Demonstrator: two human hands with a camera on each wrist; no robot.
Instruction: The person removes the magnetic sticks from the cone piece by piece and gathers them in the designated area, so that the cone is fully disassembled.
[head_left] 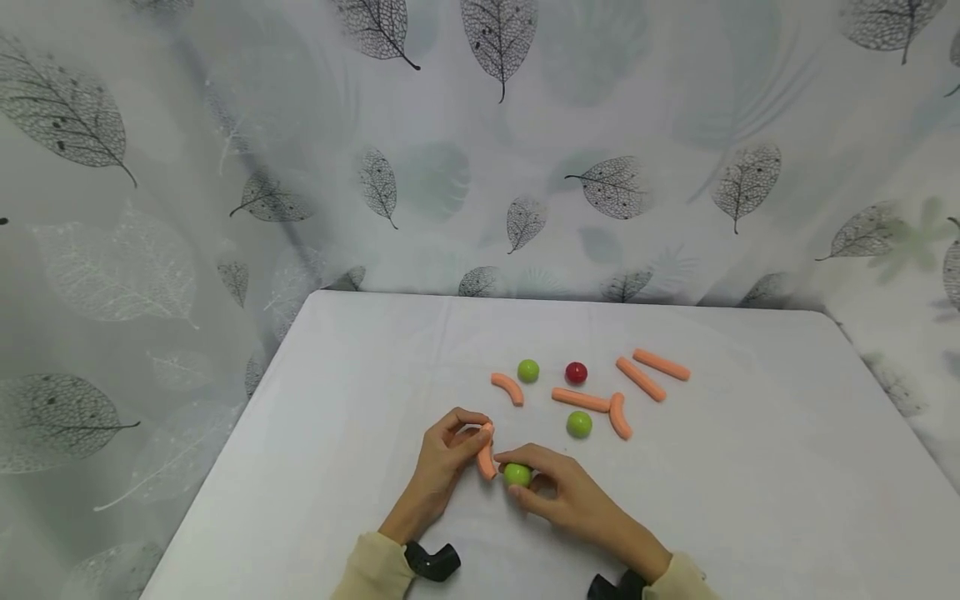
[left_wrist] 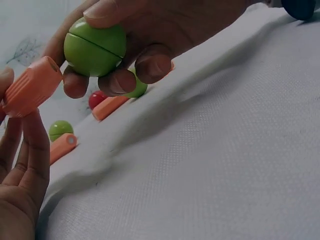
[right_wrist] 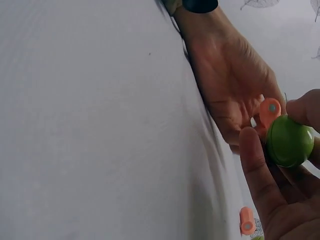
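Note:
Between the thumb and fingers of my left hand [head_left: 438, 467] is a short curved orange stick [head_left: 487, 457], held tilted over the white table. My right hand [head_left: 570, 492] grips a glossy green ball [head_left: 517, 475] close beside the stick's lower end. From the left wrist, the green ball [left_wrist: 95, 49] shows a seam line around it, and the orange stick [left_wrist: 34, 86] has ridged sides. The right wrist view shows a grey dot on the end of the held orange stick [right_wrist: 270, 108], which the green ball [right_wrist: 291, 142] partly overlaps.
Beyond the hands lie a curved orange stick [head_left: 508, 389], a green ball [head_left: 528, 371] and a red ball [head_left: 576, 372]. Farther right, a straight orange stick [head_left: 581, 399] meets another curved stick [head_left: 620, 417] near a green ball [head_left: 579, 424]. Two straight sticks [head_left: 641, 379] lie beyond. Leaf-patterned curtains surround the table.

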